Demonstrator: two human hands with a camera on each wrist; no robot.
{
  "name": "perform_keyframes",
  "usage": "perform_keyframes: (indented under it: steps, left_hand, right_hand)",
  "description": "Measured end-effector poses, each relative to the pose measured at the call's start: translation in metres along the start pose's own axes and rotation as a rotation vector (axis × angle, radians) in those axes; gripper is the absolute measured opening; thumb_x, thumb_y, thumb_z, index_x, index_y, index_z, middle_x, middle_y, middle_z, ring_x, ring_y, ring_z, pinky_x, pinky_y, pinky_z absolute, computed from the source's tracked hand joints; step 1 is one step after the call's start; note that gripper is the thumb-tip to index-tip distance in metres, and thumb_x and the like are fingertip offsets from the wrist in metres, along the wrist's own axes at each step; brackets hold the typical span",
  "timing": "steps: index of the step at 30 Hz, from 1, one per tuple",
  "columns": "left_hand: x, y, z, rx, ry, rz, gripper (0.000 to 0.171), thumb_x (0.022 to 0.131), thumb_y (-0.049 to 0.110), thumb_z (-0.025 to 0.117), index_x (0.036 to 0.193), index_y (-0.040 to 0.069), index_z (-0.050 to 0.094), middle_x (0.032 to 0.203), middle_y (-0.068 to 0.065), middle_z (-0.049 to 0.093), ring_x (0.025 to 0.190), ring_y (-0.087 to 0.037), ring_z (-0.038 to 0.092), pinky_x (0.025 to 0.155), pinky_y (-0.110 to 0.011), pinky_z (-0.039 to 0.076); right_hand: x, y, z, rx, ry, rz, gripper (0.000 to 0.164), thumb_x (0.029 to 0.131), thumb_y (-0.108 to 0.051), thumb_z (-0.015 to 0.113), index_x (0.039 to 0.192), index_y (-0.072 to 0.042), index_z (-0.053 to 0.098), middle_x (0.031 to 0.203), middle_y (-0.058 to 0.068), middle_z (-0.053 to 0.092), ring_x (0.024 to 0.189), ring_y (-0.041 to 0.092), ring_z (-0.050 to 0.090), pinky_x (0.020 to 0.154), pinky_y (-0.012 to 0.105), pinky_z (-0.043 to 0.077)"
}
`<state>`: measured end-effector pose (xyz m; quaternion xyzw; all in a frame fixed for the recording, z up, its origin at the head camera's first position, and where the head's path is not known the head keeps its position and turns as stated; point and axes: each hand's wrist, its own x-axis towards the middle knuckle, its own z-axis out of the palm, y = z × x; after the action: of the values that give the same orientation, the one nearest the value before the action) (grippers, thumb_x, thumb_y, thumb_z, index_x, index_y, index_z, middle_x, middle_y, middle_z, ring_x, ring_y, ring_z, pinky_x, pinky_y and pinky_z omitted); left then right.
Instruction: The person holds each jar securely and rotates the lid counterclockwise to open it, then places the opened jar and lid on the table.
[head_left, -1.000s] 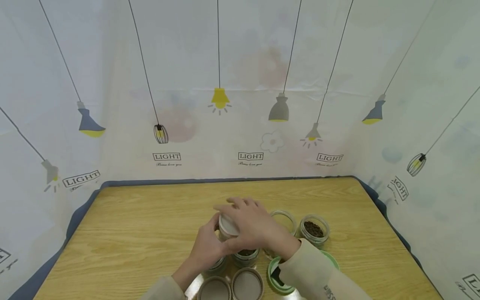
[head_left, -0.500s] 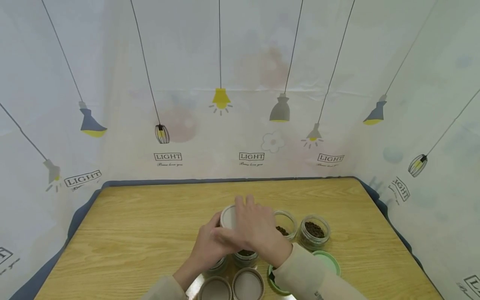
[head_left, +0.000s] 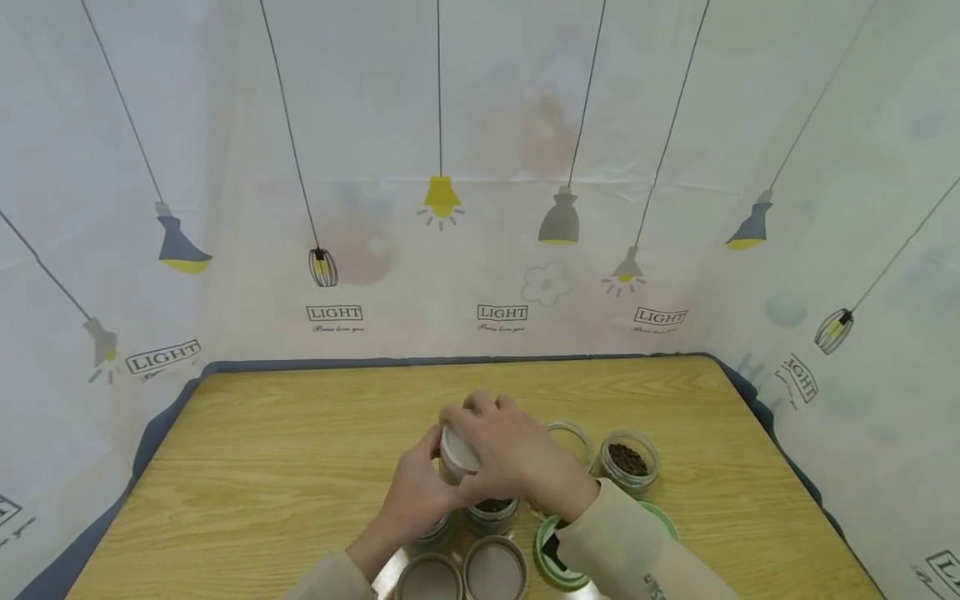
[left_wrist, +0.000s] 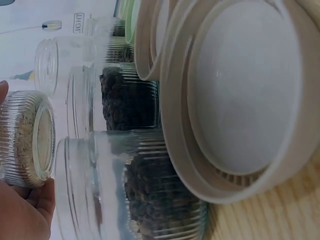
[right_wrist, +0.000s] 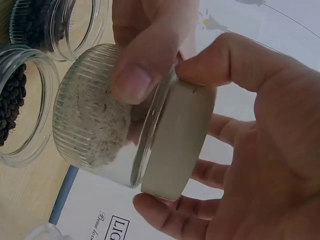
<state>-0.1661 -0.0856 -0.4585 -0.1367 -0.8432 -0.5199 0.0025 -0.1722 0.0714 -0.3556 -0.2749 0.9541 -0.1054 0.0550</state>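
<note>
A ribbed glass jar (right_wrist: 92, 120) with pale, flaky contents is held up off the table, tilted on its side in the right wrist view. My left hand (head_left: 414, 492) grips its glass body, the thumb pressed along the side. Over its mouth sits a beige lid (right_wrist: 177, 140), and my right hand (head_left: 513, 454) holds that lid by its edge with thumb and fingers curled round. Below the hands stand open jars of dark beans, one a bean jar (left_wrist: 160, 190) near the left wrist and another bean jar (left_wrist: 127, 97) beyond it.
Two loose beige lids (head_left: 495, 571) lie at the table's front edge. To the right stand an open jar (head_left: 630, 462) with dark brown contents and another glass jar (head_left: 572, 440), partly behind my right arm. A green-rimmed lid (head_left: 555, 571) lies partly under the right sleeve.
My right hand turned on the lid half a second ago, uncovering more of its top, and has since turned back across it. The left hand stays about the same, gripping the jar.
</note>
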Motion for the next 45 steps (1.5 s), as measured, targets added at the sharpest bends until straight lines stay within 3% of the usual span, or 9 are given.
perform_keyframes:
  steps: [5,10,14,18,22,24,29,35,45]
  left_hand:
    - [0.000,0.001,0.000,0.002,-0.006,0.015,0.087,0.071,0.044,0.084,0.143,0.014,0.044,0.122,-0.006,0.065,0.107,-0.018,0.064,0.087,-0.034,0.054]
    - [-0.001,-0.002,0.002,-0.034,-0.004,0.017,0.083,0.071,0.037,0.086,0.140,0.012,0.047,0.125,-0.008,0.065,0.110,-0.021,0.064,0.088,-0.034,0.054]
    - [-0.002,-0.003,0.004,-0.058,0.004,0.033,0.084,0.071,0.035,0.087,0.142,0.014,0.046,0.130,-0.009,0.063,0.111,-0.024,0.064,0.084,-0.028,0.055]
    - [-0.002,-0.003,0.005,-0.027,0.016,0.055,0.083,0.070,0.033,0.087,0.141,0.014,0.047,0.130,-0.010,0.063,0.109,-0.025,0.065,0.082,-0.028,0.056]
    - [-0.002,-0.002,0.004,0.012,0.019,0.050,0.086,0.068,0.036,0.088,0.141,0.013,0.047,0.127,-0.011,0.064,0.108,-0.025,0.066,0.081,-0.030,0.056]
    - [-0.002,-0.002,0.004,0.015,0.015,0.038,0.087,0.069,0.039,0.087,0.141,0.013,0.047,0.125,-0.010,0.065,0.108,-0.024,0.065,0.081,-0.030,0.056]
    - [-0.003,-0.003,0.003,0.000,0.004,0.015,0.085,0.070,0.043,0.086,0.141,0.016,0.047,0.120,-0.006,0.066,0.108,-0.020,0.064,0.082,-0.030,0.055]
    - [-0.002,-0.003,0.003,-0.007,-0.007,0.012,0.085,0.071,0.043,0.085,0.142,0.015,0.046,0.123,-0.007,0.065,0.109,-0.022,0.063,0.083,-0.033,0.055]
    - [-0.002,-0.005,0.003,-0.053,-0.010,-0.023,0.085,0.070,0.041,0.086,0.142,0.018,0.046,0.127,-0.004,0.064,0.116,-0.023,0.061,0.090,-0.040,0.054]
  right_hand:
    - [-0.003,0.002,-0.002,-0.010,-0.024,-0.037,0.075,0.073,-0.056,0.078,0.138,-0.032,0.048,0.137,0.005,0.047,0.112,0.031,0.052,0.078,0.042,0.052]
    - [-0.007,-0.002,-0.004,-0.036,0.029,0.039,0.084,0.079,-0.070,0.063,0.147,-0.027,0.039,0.146,0.014,0.043,0.127,0.039,0.049,0.097,0.056,0.045]
    - [-0.005,-0.009,-0.001,-0.142,0.077,0.171,0.091,0.079,-0.083,0.046,0.146,-0.022,0.041,0.137,0.017,0.051,0.123,0.037,0.052,0.097,0.053,0.046]
    - [-0.003,-0.012,0.003,-0.202,0.050,0.243,0.096,0.075,-0.088,0.043,0.141,-0.020,0.048,0.126,0.016,0.059,0.109,0.035,0.060,0.088,0.048,0.051]
    - [-0.001,-0.010,0.006,-0.187,0.075,0.224,0.081,0.077,-0.082,0.051,0.128,-0.020,0.057,0.106,0.012,0.063,0.080,0.030,0.064,0.065,0.043,0.054]
    - [0.000,-0.009,0.007,-0.158,0.082,0.203,0.070,0.078,-0.075,0.056,0.124,-0.021,0.058,0.102,0.010,0.062,0.076,0.027,0.062,0.060,0.041,0.052]
    - [0.001,-0.007,0.008,-0.115,0.081,0.154,0.062,0.078,-0.060,0.062,0.129,-0.024,0.057,0.110,0.009,0.061,0.087,0.025,0.060,0.062,0.042,0.052]
    - [0.000,-0.006,0.007,-0.110,0.100,0.129,0.064,0.080,-0.058,0.060,0.133,-0.024,0.055,0.116,0.011,0.061,0.095,0.026,0.060,0.065,0.042,0.053]
    - [-0.001,-0.008,-0.001,-0.107,0.130,0.106,0.061,0.080,-0.054,0.057,0.133,-0.024,0.055,0.113,0.011,0.061,0.094,0.026,0.060,0.067,0.042,0.052]
